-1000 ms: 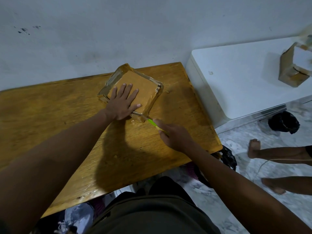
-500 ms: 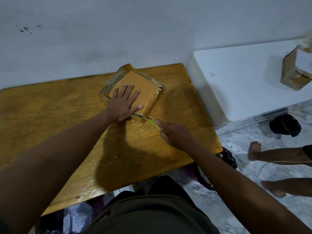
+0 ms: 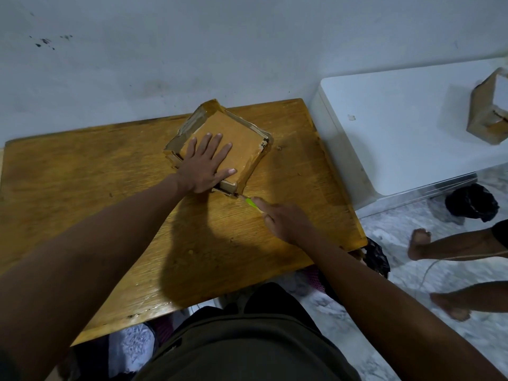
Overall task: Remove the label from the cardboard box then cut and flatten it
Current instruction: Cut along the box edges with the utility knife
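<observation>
A flat brown cardboard box (image 3: 239, 133), wrapped in shiny tape, lies on the wooden table (image 3: 82, 188) near the wall. My left hand (image 3: 204, 166) presses flat on the box's top with fingers spread. My right hand (image 3: 286, 224) is closed on a green-handled cutter (image 3: 250, 202), and its tip meets the box's near corner, where the seam gapes a little. A scrap of white label with dark print (image 3: 262, 144) shows at the box's right edge.
A white appliance top (image 3: 406, 127) stands to the right of the table and carries a second cardboard box (image 3: 486, 116). A person's bare feet (image 3: 420, 243) and a thin cable lie on the marble floor at right. A dark bag (image 3: 471, 203) sits by the appliance.
My right hand has drawn the cutter back toward the box's near corner, so less of the blade is inside the seam. My left hand stays pressed on the box.
</observation>
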